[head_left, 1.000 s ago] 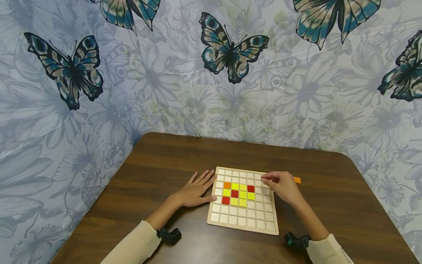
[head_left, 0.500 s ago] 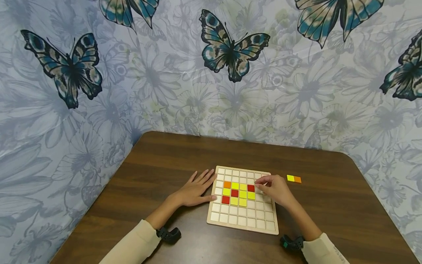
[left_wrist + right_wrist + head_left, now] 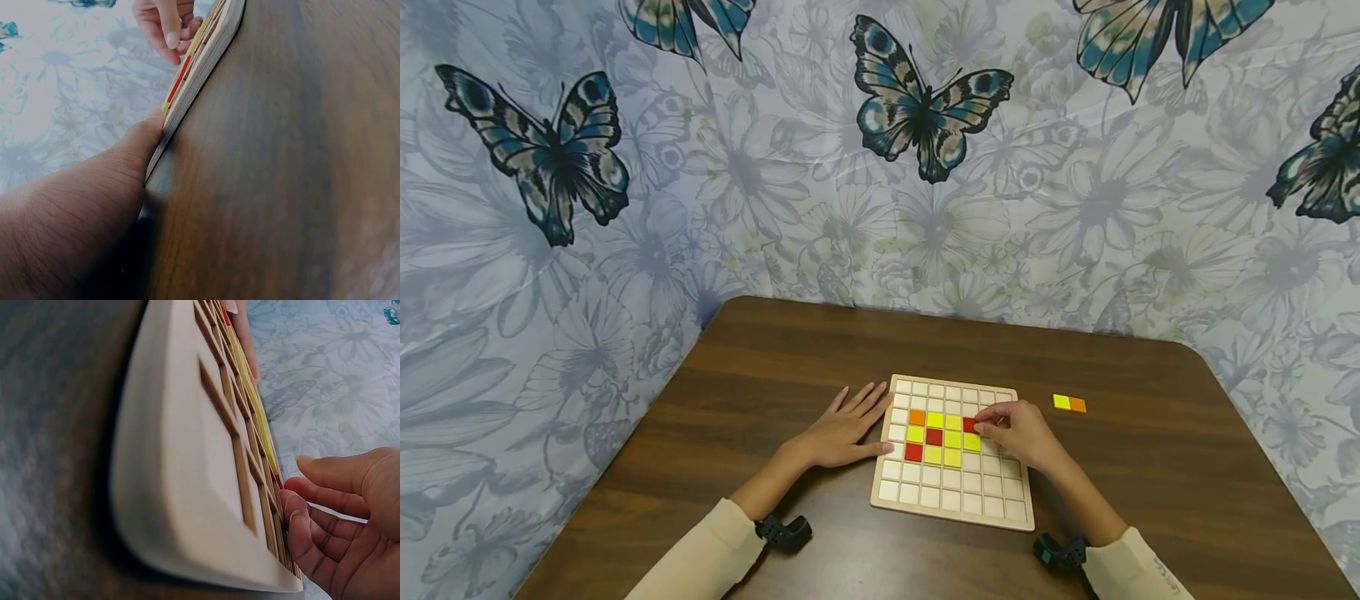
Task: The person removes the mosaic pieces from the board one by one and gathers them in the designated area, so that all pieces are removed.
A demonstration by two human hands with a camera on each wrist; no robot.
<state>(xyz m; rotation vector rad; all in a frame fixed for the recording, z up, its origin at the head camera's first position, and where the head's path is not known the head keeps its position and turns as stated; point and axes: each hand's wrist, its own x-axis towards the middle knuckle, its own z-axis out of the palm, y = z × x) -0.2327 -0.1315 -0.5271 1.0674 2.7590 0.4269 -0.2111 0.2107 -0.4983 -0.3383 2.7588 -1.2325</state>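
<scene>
From where I stand, the wooden grid board lies flat on the dark tabletop. The left hand is spread, its thumb resting on the board's left edge. The right hand reaches over the opposite side, its fingertips at the red tile at the right end of the top coloured row; its grip stands slightly apart, thumb clear of the bent forefinger. Coloured tiles fill the cells to the left and below. A yellow tile and an orange tile sit side by side beyond the board.
</scene>
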